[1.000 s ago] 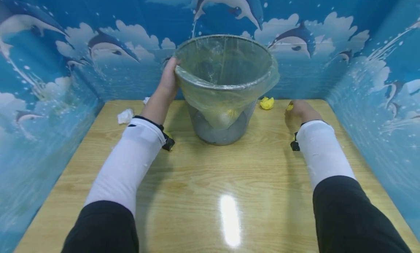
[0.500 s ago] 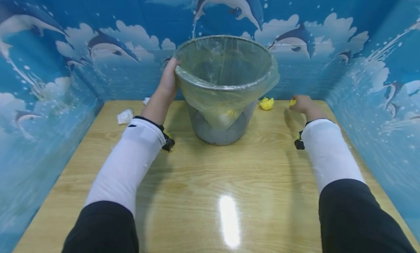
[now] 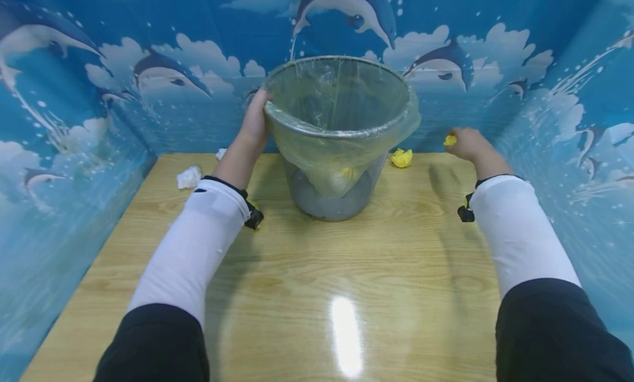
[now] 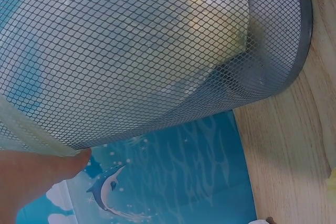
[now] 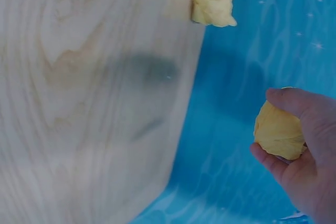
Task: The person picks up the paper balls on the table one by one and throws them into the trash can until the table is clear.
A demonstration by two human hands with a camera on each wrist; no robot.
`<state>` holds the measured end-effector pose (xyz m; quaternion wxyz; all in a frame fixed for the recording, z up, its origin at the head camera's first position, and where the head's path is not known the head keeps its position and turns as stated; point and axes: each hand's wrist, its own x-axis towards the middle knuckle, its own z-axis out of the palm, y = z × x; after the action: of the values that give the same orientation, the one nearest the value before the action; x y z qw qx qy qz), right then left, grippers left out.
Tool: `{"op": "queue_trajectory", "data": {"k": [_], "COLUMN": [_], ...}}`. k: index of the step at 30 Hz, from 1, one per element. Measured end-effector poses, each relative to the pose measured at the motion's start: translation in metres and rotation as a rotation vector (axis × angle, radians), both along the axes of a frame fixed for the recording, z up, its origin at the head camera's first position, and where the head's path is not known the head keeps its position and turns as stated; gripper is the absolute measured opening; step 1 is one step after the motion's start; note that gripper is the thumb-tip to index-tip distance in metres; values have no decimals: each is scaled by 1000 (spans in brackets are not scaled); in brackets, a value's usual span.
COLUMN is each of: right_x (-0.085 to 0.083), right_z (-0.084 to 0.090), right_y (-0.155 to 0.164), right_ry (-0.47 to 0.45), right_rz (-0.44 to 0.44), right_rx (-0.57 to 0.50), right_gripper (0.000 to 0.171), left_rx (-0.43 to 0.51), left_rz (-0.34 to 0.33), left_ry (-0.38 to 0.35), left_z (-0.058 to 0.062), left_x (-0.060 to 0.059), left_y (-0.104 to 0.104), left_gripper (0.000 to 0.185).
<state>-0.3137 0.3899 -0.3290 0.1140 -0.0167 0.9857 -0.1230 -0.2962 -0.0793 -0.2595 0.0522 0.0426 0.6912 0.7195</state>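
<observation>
1. Two hands are at work: the right hand's fingers [image 5: 294, 103] curl round a crumpled yellow paper ball [image 5: 278, 132], thumb side over it, clamping it against the palm
2. That right hand [image 3: 465, 142] hangs above the far right of the wooden table [image 3: 346, 272], beside and slightly below the rim of the wire-mesh bin [image 3: 337, 134], well short of its mouth
3. On the other side, the left hand [image 3: 255, 123] rests against the bin's rim; the wrist view shows one fingertip [image 4: 79, 157] under the folded-over plastic liner [image 3: 342, 101], but whether the other fingers wrap the rim cannot be told
4. A second yellow ball [image 3: 402, 157] lies on the table just right of the bin's base, at the back edge; two white wads [image 3: 189, 176] lie at the back left, and something yellow shows through the liner low inside the bin
5. Judged from this, the carry is best done by raising the held ball clear over the rim before letting go, since the liner's overhanging lip on that side could catch it
6. The bracing hand should hold the light bin steady, as a knock at the rim could tip it toward the dolphin-print wall [image 3: 148, 68]
</observation>
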Motion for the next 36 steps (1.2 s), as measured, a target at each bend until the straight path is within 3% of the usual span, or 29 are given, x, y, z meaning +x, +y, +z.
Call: {"op": "queue_trajectory", "data": {"k": [21,27,32,36], "right_x": [22,22,25,25], "right_z": [77,104,123,136], "right_y": [-23,-37,-55,-72], "right_ry": [254,307,374,410], "right_rz": [12,55,102,127], "right_rx": [7,30,33,22], "right_gripper": [52,50,50,50], "left_rx": [13,34,16,27], "left_rz": [-1,13,11,25], "left_ry": [-17,-13,-17,-19], "left_z": [1,2,3,1], "left_x": [-2,-3,-3,-3], "left_y": [-2,2,3,2], "left_gripper": [23,31,19,22]}}
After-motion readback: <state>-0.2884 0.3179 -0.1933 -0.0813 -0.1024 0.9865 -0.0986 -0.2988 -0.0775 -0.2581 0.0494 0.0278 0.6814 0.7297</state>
